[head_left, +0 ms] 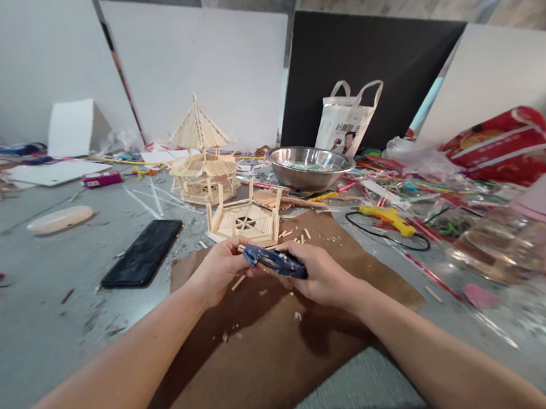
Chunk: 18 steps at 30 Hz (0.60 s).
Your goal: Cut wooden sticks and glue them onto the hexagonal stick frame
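My right hand is closed round the handles of dark blue cutting pliers, whose head points left. At that head, the fingers of my left hand pinch a thin pale wooden stick, mostly hidden by the fingers. Just beyond both hands stands a small wooden-stick frame with upright posts round its floor. A pavilion model of the same sticks, with a pointed roof, rises behind it. Short stick offcuts lie scattered over the brown sheet under my hands.
A black phone and a white oval object lie at left. Behind are a steel bowl and a white tote bag. On the right are a yellow glue gun with its cord, a pink-topped clear bottle and heaped craft scraps.
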Motion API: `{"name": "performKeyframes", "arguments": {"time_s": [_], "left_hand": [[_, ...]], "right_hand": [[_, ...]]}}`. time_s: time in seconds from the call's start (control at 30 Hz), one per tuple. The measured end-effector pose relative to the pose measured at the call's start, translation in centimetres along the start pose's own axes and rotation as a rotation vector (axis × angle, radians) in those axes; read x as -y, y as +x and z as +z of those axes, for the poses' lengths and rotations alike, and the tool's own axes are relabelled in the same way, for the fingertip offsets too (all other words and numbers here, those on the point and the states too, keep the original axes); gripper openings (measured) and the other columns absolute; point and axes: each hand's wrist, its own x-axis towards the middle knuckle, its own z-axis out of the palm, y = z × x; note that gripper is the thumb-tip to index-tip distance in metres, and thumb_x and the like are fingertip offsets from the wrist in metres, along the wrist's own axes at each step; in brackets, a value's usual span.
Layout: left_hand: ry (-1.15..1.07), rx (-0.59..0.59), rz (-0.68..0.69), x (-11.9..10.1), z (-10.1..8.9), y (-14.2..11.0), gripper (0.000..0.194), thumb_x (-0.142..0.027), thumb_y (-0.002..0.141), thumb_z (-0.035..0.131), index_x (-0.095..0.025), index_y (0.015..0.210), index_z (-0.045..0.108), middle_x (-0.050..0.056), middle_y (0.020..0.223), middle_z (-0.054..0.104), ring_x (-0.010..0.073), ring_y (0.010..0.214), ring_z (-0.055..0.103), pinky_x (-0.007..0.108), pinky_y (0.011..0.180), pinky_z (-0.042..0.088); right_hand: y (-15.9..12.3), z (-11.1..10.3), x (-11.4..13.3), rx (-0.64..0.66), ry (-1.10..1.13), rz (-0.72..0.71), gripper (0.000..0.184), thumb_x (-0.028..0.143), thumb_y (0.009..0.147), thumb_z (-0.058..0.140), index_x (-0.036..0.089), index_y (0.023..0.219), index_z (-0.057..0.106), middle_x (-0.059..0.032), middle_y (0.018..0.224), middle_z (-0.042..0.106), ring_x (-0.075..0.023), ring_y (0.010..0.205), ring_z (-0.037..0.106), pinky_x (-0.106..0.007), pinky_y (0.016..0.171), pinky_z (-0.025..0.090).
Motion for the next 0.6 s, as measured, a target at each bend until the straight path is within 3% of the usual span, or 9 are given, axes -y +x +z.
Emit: {"name": "performKeyframes", "arguments": {"time_s": [0.07, 0.17, 0.3, 0.47, 0.6], "left_hand": [[0.252, 0.017, 0.063, -0.5, -0.3, -0.2, 0.008, -0.015, 0.056, 0.052, -0.014, 0.063, 0.052, -0.003, 0.051, 0.052, 0.0081, 0.047, 0.047, 0.018, 0.045, 0.035], [0.684, 0.112, 0.276, -1.0, -0.8, -0.4, 0.008, -0.012, 0.058, 0.046, -0.014, 0.059, 0.054, -0.002, 0.052, 0.053, 0.0092, 0.05, 0.046, 0.018, 0.047, 0.033], [1.023, 0.219, 0.525, -1.0, -1.3, -0.5, 0.012, -0.015, 0.064, 0.045, -0.017, 0.065, 0.057, 0.002, 0.064, 0.058, 0.0129, 0.062, 0.05, 0.021, 0.056, 0.036], [1.269, 0.335, 0.628, -0.6, -1.0, -0.5, 0.011, -0.017, 0.067, 0.045, -0.017, 0.064, 0.056, 0.003, 0.064, 0.057, 0.0154, 0.067, 0.051, 0.024, 0.06, 0.037], [1.405, 0.312, 0.618, -0.1, -0.7, -0.5, 0.012, -0.019, 0.068, 0.046, -0.017, 0.063, 0.056, 0.004, 0.065, 0.057, 0.0174, 0.07, 0.052, 0.025, 0.062, 0.038]], "right_hand": [[0.0, -0.1, -0.1, 0.047, -0.028, -0.005, 0.034, 0.01, 0.063, 0.049, 0.02, 0.096, 0.049, -0.0024, 0.087, 0.059, -0.0159, 0.077, 0.054, -0.025, 0.066, 0.037], [0.0, -0.2, -0.3, 0.106, -0.104, -0.012, 0.033, 0.012, 0.063, 0.05, 0.019, 0.095, 0.049, -0.0035, 0.088, 0.059, -0.0165, 0.078, 0.053, -0.025, 0.066, 0.037], [0.1, -0.2, -0.4, 0.163, -0.174, -0.041, 0.04, 0.006, 0.058, 0.049, 0.019, 0.097, 0.048, -0.0041, 0.09, 0.059, -0.0168, 0.081, 0.053, -0.026, 0.069, 0.036], [0.2, -0.3, 0.1, 0.217, -0.207, -0.033, 0.035, 0.007, 0.059, 0.05, 0.019, 0.091, 0.051, -0.0033, 0.083, 0.059, -0.0161, 0.077, 0.053, -0.026, 0.067, 0.035], [0.2, -0.5, 0.7, 0.243, -0.201, -0.024, 0.034, 0.008, 0.06, 0.051, 0.019, 0.092, 0.052, -0.0027, 0.082, 0.059, -0.0149, 0.072, 0.051, -0.025, 0.064, 0.035]]}}
